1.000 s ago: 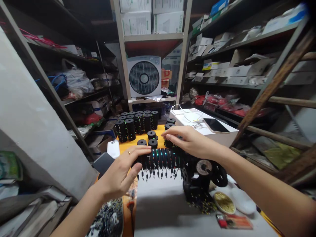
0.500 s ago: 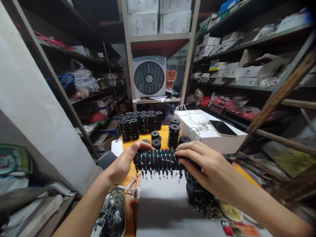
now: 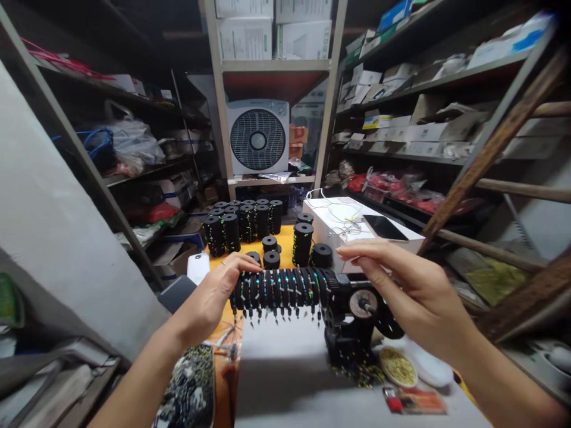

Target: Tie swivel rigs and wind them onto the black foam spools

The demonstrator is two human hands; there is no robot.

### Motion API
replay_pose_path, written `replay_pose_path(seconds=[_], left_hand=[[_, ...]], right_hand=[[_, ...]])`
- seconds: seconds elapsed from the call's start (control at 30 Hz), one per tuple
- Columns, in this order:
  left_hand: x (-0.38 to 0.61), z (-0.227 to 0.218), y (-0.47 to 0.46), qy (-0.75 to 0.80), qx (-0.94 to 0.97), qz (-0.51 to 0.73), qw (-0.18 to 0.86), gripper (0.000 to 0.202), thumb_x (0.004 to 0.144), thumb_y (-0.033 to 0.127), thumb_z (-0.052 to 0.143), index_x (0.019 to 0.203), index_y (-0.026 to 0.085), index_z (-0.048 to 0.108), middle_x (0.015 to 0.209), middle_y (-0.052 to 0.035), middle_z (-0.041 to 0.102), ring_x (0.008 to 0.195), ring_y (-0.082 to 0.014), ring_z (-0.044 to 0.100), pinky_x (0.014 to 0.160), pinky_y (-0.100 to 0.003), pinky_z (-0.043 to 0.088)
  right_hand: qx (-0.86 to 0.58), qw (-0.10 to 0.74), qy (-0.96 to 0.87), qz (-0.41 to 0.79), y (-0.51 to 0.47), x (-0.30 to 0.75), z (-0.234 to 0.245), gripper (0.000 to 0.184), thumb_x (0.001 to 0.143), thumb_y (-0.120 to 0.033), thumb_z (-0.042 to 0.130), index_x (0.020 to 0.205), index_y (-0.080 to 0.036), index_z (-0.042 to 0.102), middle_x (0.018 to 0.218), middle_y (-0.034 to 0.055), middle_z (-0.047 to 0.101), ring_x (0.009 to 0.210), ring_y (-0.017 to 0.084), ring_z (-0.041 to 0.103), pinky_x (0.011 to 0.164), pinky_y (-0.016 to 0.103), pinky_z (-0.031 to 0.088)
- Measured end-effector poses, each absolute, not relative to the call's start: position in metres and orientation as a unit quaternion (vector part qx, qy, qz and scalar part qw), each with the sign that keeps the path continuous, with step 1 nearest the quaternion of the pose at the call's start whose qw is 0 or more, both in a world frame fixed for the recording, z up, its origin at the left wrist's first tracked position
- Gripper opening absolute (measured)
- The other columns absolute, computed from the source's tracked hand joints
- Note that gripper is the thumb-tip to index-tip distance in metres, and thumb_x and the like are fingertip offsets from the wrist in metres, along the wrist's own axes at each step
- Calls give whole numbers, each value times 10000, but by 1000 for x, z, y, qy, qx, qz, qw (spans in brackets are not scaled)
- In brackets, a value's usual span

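Note:
A black roll [image 3: 281,288], wound with dark cords that carry small coloured beads, lies level in front of me; beaded ends dangle below it. My left hand [image 3: 218,291] holds its left end, fingers laid over the top. The right end meets a black hand-cranked device [image 3: 350,321] with a round metal disc on its side. Above and right of that device my right hand [image 3: 401,285] hovers, fingers extended and holding nothing. Several upright black spools [image 3: 229,232] with beaded cord stand behind, and shorter black spools [image 3: 271,260] sit closer.
A white box [image 3: 332,208] with a phone [image 3: 384,227] on it stands back right. A dish of gold beads [image 3: 398,367] and a red-and-clear packet [image 3: 414,401] lie front right. A tray of dark pieces [image 3: 187,386] is front left. Shelves and a box fan [image 3: 259,139] surround the table.
My right hand has left the roll's right end and moved right and up, exposing the device. My left hand stays on the roll's left end. The whole view has shifted slightly.

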State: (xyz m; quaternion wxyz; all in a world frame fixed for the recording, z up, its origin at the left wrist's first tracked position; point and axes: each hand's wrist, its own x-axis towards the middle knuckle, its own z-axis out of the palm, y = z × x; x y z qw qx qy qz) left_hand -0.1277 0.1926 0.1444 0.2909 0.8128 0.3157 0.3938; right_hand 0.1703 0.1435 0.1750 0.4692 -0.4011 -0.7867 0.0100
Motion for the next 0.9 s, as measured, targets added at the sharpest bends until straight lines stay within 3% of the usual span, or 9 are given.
replay_pose_path(seconds=[0.1, 0.23, 0.37, 0.43, 0.53, 0.7, 0.8, 0.9], left_hand=[[-129, 148, 186, 344, 840, 360, 215, 373, 990, 419, 271, 1174, 263, 555, 1200, -79, 519, 1151, -252, 493, 1007, -458, 357], [-130, 146, 177, 327, 883, 325, 82, 372, 976, 336, 382, 1336, 246, 398, 1333, -91, 455, 1260, -243, 406, 1048, -430, 332], [-126, 139, 174, 251, 915, 303, -92, 703, 794, 510, 665, 1328, 156, 377, 1309, -132, 508, 1253, -274, 419, 1107, -435, 284], [-123, 133, 176, 245, 914, 287, -147, 774, 730, 542, 711, 1302, 127, 396, 1286, -148, 528, 1232, -289, 436, 1107, -453, 291], [-118, 123, 179, 259, 900, 303, -174, 620, 784, 364, 724, 1260, 105, 422, 1247, -163, 534, 1207, -296, 460, 1076, -470, 362], [-111, 114, 183, 254, 877, 347, -215, 503, 780, 120, 696, 1213, 113, 438, 1178, -163, 554, 1156, -304, 512, 1011, -494, 462], [-109, 115, 184, 250, 872, 345, -240, 516, 753, 128, 722, 1191, 106, 450, 1154, -176, 561, 1119, -321, 540, 963, -502, 498], [-108, 114, 185, 252, 865, 353, -250, 543, 735, 144, 742, 1191, 118, 449, 1138, -177, 572, 1096, -330, 560, 938, -508, 508]], right_hand=[[-397, 430, -811, -8, 138, 174, 169, 232, 947, -134, 479, 1109, -252, 595, 1097, 46, 651, 1044, 192, 599, 897, 336, 485], [-402, 349, -846, -22, 133, 167, 149, 380, 956, -90, 393, 1313, -210, 446, 1231, 89, 576, 1170, 214, 502, 978, 400, 445], [-406, 350, -844, -32, 134, 165, 135, 434, 959, -77, 342, 1370, -209, 391, 1276, 90, 547, 1219, 217, 457, 1032, 433, 403], [-414, 354, -838, -11, 134, 166, 135, 424, 967, -97, 346, 1368, -227, 397, 1295, 79, 538, 1224, 210, 461, 1029, 417, 406], [-436, 370, -820, 9, 127, 171, 139, 406, 972, -133, 390, 1365, -235, 410, 1310, 70, 528, 1217, 198, 480, 1018, 376, 409], [-448, 426, -786, -26, 99, 184, 131, 309, 937, -99, 474, 1222, -210, 514, 1163, 80, 576, 1132, 196, 524, 967, 340, 412], [-486, 352, -800, 24, 80, 194, 105, 151, 924, -102, 507, 995, -222, 565, 1009, 63, 572, 980, 202, 546, 824, 343, 455], [-540, 230, -806, 77, 64, 208, 72, 163, 918, -95, 510, 861, -221, 595, 917, 51, 568, 896, 213, 545, 755, 355, 469]])
